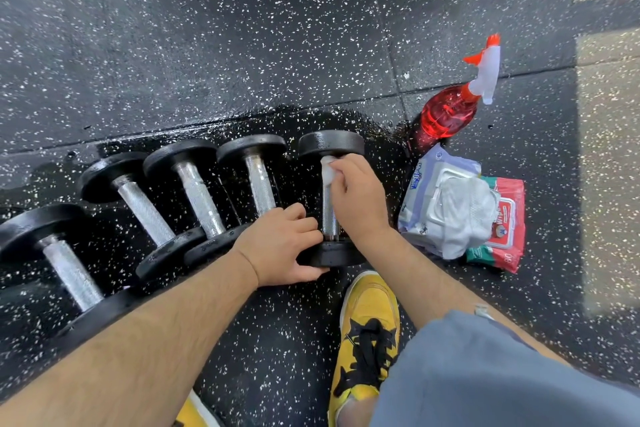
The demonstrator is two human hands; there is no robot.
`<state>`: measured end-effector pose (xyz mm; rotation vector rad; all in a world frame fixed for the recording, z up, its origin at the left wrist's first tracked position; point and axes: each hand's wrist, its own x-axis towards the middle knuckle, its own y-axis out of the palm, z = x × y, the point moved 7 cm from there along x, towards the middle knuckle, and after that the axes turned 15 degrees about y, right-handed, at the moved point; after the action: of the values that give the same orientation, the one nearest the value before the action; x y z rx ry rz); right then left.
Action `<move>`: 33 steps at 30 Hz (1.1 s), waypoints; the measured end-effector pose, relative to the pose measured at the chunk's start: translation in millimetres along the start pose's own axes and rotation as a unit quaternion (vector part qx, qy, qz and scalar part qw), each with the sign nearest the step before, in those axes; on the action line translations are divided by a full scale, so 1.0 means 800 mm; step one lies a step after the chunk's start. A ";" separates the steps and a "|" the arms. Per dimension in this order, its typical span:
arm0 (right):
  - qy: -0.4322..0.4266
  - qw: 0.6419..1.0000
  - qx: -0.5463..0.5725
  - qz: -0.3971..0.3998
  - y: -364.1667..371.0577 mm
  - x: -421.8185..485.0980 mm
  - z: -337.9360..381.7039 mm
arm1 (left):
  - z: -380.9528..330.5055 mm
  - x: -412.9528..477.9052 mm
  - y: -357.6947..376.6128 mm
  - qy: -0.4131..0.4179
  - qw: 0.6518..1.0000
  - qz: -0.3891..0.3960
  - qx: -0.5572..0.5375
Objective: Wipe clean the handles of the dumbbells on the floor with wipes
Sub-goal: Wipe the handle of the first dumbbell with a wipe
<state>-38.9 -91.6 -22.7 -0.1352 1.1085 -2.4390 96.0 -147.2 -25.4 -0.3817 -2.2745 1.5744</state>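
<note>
Starting at the left, four dumbbells lie side by side on the speckled black floor (pixel 242 28), which shines wet around them: the first dumbbell (pixel 72 274), the second dumbbell (pixel 145 213), the third dumbbell (pixel 201 199) and the fourth dumbbell (pixel 259 189). Each has a knurled metal handle between black round heads, and each handle is bare. The left hand (pixel 280 246) comes next, fingers curled over the top of the near head (pixel 337 255) of the fifth dumbbell (pixel 329 218) and thumb underneath, clamping it to the floor. This dumbbell lies last in the row, its handle pointing away from the person. A white wipe (pixel 326 168) is wrapped on the far end of that handle, just below the far head (pixel 330 144). The right hand (pixel 356 194) pinches the wipe against the metal with curled fingers. Near the person, a yellow shoe (pixel 370 333) with black laces stands on the floor, just behind the near head. Further right, a clear red bottle (pixel 448 114) with a white and orange trigger stands on the wet patch; how full it is I cannot tell. In front of it lies a blue pack (pixel 424 180) of wipes, a loose white sheet (pixel 465 218) bunched over its lid, so whether the lid is open cannot be told. A red pack (pixel 507 218) lies partly under the blue one, its flap shut. Grey shorts (pixel 485 374) fill the lower right corner.
</note>
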 end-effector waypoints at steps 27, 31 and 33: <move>-0.066 0.987 -0.144 -0.013 0.018 0.002 0.024 | 0.001 0.003 0.001 0.000 1.000 0.002 -0.003; 0.136 0.988 0.076 0.003 -0.003 0.006 -0.010 | -0.001 0.001 0.001 -0.001 1.000 0.002 -0.010; 0.202 0.973 0.116 0.008 -0.003 0.004 -0.021 | -0.001 0.002 0.000 0.001 1.000 0.003 -0.008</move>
<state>-47.0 -80.3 -32.6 0.4597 0.9607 -2.6272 94.8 -145.5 -25.2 -0.3954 -2.2882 1.5593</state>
